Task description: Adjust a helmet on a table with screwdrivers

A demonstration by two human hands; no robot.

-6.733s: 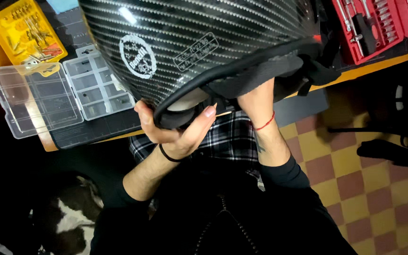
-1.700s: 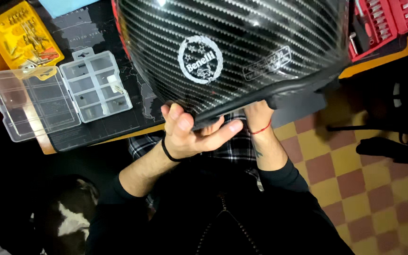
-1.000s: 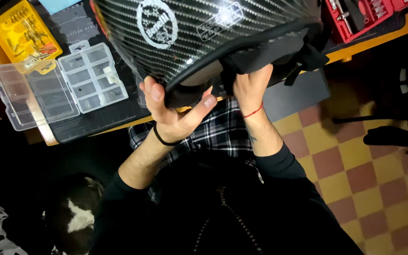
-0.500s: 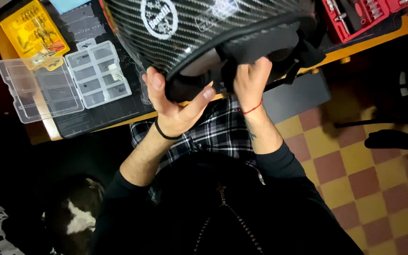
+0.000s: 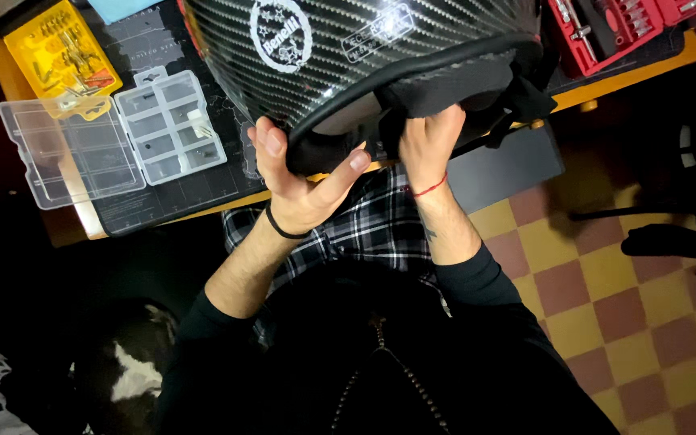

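Note:
A glossy black carbon-weave helmet (image 5: 412, 48) with a white round emblem fills the top of the head view, tilted so its padded lower rim faces me. My left hand (image 5: 304, 181) cups the rim from below, thumb up on the shell, a black band on the wrist. My right hand (image 5: 428, 145) grips the dark inner padding at the rim, fingers tucked inside; a red thread circles that wrist. Both hands hold the helmet above my lap, in front of the desk edge.
A clear plastic compartment box (image 5: 110, 137) lies open on a dark desk mat (image 5: 203, 189) at left, with a yellow parts case (image 5: 58, 52) behind it. A red tool case (image 5: 614, 28) sits at top right. Checkered floor (image 5: 606, 282) lies to the right.
The helmet has been rolled so the emblem moved up and left and the padded opening turned toward me. My right hand shifted from the rim's underside into the padding.

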